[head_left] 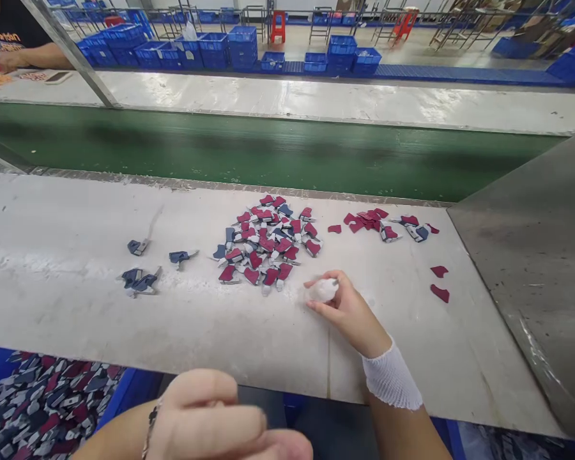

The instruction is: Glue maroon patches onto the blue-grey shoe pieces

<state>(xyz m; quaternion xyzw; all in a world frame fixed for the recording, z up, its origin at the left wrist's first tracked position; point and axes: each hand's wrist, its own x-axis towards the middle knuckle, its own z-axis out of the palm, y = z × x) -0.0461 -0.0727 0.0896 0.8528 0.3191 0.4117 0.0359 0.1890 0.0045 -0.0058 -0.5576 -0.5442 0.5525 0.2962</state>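
Inside right hand (357, 313), white object (322, 291)

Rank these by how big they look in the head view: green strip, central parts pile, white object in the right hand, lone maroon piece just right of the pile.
1. Green strip
2. Parts pile
3. White object
4. Maroon piece

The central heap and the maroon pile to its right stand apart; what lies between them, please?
In the head view, a single flat maroon piece lies on the pale table between the heap and the maroon pile, touching neither.
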